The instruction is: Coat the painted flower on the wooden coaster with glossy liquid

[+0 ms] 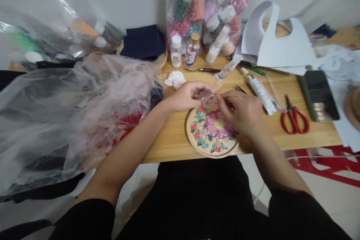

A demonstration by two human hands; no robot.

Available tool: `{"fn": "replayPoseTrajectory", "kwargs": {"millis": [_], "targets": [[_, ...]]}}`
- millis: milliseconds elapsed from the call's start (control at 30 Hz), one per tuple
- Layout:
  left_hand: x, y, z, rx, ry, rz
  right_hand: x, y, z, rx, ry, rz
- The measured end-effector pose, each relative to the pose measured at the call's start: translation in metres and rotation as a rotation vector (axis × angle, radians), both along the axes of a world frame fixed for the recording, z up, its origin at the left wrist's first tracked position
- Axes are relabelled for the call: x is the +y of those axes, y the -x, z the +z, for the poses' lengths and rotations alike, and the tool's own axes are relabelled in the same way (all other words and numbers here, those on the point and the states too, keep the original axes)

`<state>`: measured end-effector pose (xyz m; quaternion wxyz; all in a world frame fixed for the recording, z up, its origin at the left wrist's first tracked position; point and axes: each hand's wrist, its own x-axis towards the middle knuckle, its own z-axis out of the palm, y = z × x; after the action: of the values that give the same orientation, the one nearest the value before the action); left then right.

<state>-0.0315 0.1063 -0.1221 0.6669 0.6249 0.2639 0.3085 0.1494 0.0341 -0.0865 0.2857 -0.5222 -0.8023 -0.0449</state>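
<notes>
A small clear plastic cup, tilted, is held between the fingers of my left hand above the back edge of a round wooden plate. My right hand pinches something too small to make out, close beside the cup's right side. On the plate lie a large pink flower with a yellow centre and smaller red, green and blue flower pieces with gold outlines. The right hand hides the plate's right back part.
Behind stand small bottles and clear bags of coloured jars. Crumpled tissue lies behind my left hand. Rightward are a tube, red-handled pliers and a phone. Plastic sheeting covers the left side.
</notes>
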Motion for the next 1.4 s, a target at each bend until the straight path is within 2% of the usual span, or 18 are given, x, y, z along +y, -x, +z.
{"fn": "replayPoseTrajectory", "kwargs": {"millis": [200,400,600,1033,1300,1400], "targets": [[-0.001,0.000,-0.001,-0.039,0.056,-0.014,-0.006,-0.003,0.013,0.105,0.004,0.021],[-0.002,-0.002,0.000,-0.062,0.123,-0.023,-0.028,-0.004,0.026,0.175,0.060,0.079],[-0.003,-0.003,0.003,-0.042,0.068,0.030,-0.055,0.003,0.016,0.169,0.218,0.258],[-0.001,-0.003,0.003,-0.033,0.084,0.006,-0.060,0.010,0.005,0.123,0.251,0.265],[-0.001,-0.006,-0.006,0.003,0.136,0.137,-0.058,0.011,0.004,0.103,0.240,0.272],[0.000,-0.006,-0.006,-0.024,0.151,0.111,-0.057,0.011,0.004,0.094,0.231,0.268]]}}
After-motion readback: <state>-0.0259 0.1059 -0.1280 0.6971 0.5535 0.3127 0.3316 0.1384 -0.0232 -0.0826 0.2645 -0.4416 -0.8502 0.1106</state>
